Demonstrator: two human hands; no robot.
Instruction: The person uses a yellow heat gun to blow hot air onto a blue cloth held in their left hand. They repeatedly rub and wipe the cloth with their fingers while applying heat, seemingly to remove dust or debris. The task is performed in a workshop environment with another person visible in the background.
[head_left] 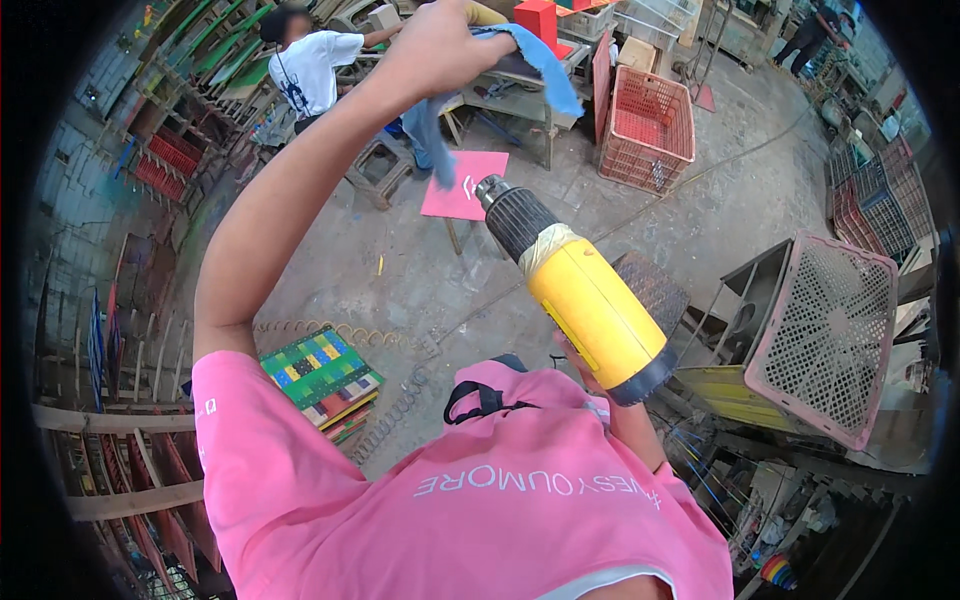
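My left hand [435, 45] is raised far out in front and shut on a blue cloth [545, 70], which drapes over my fingers and hangs down on both sides. My right hand [577, 360] grips a yellow heat gun [590, 310] from beneath. Only a few fingers show under the gun's body. Its black ribbed barrel and metal nozzle [492, 190] point up and left, toward the hanging end of the cloth but apart from it. My pink shirt [480, 500] fills the lower part of the view.
A person in a white shirt [312, 65] works at a bench at the back. Nearby are a red crate [650, 125], a pink crate [835, 335], a pink sheet on a stool [465, 185], stacked chequered boards [320, 372] and wooden racks at left.
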